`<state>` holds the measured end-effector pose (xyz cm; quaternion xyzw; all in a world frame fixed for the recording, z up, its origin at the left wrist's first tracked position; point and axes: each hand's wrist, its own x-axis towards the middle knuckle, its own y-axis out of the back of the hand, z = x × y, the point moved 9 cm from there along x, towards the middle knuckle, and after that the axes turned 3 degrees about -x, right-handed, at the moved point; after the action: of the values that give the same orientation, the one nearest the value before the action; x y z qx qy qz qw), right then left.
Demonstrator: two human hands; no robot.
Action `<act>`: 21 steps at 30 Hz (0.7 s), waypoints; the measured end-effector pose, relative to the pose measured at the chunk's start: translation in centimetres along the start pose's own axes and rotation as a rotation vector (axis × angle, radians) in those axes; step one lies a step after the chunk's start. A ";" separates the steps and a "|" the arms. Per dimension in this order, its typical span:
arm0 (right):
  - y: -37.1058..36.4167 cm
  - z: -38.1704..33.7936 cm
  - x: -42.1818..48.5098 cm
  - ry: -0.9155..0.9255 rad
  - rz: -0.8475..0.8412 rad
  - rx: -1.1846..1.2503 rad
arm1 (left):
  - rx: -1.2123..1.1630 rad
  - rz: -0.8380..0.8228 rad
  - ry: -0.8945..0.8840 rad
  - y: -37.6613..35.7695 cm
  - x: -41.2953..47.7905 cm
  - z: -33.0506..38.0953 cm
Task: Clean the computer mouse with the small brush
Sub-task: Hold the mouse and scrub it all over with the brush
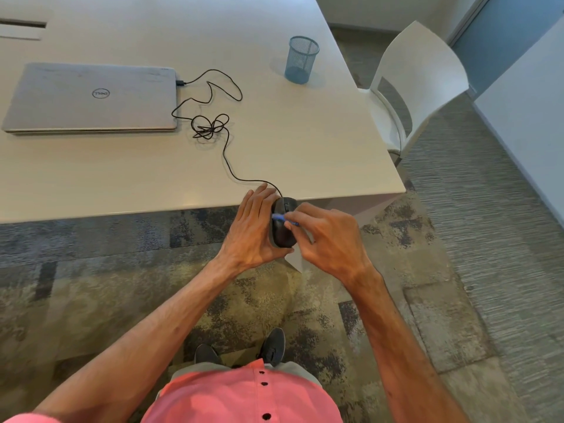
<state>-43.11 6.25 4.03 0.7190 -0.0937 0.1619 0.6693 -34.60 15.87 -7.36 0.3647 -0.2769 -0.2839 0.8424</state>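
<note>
Left hand (254, 230): we cradle the mouse (283, 224) off the worktop (274, 132).
Right hand (329, 239): we pinch the brush (283, 219), sweeping.
Next: likely the seams.

Black corded computer mouse (283, 227) cradled in the left grip (253, 230), top side up, off the table, small blue brush (282, 219) pinched in the right grip (329, 239), lying crosswise on the mouse's top

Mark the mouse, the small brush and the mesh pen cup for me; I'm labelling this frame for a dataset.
mouse (283, 236): head view, on its black back shell, below the brush.
small brush (279, 217): head view, on its blue end lying across the mouse.
mesh pen cup (301, 60): head view, on its blue mesh side wall.
</note>
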 end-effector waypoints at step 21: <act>0.5 1.1 -0.9 -0.019 0.080 -0.001 | -0.004 -0.014 0.043 0.8 0.1 0.5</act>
<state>-44.03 5.04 4.07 0.7160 -0.1288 0.1814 0.6617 -34.58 16.04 -6.41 0.3710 -0.2560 -0.2823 0.8468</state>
